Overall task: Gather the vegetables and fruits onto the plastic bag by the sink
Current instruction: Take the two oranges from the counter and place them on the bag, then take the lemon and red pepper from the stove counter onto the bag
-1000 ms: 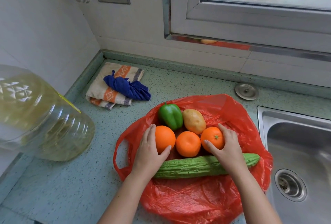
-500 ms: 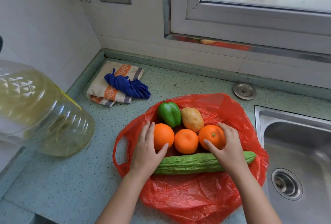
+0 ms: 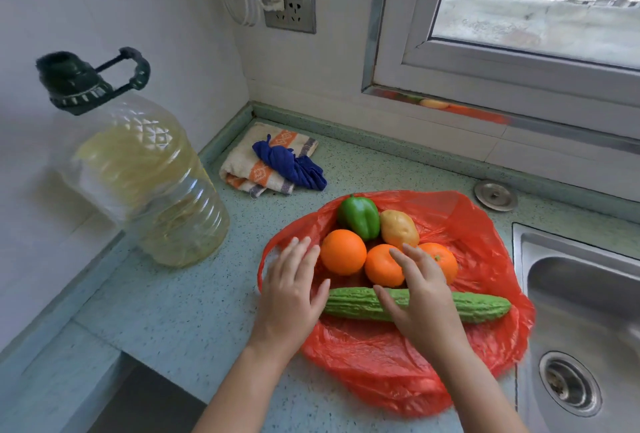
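plastic bag (image 3: 485, 259): 3 oranges (image 3: 343, 252), 1 green pepper (image 3: 358, 216), 1 potato (image 3: 398, 228), 1 bitter gourd (image 3: 356, 304)
your left hand (image 3: 291, 290): fingers straight, gripping nothing
your right hand (image 3: 420, 297): likewise

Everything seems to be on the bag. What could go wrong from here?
1. The left hand and right hand are open, gripping nothing; the round oranges might roll off the bag.
2. The gourd ends near the sink; a nudge could tip it in.
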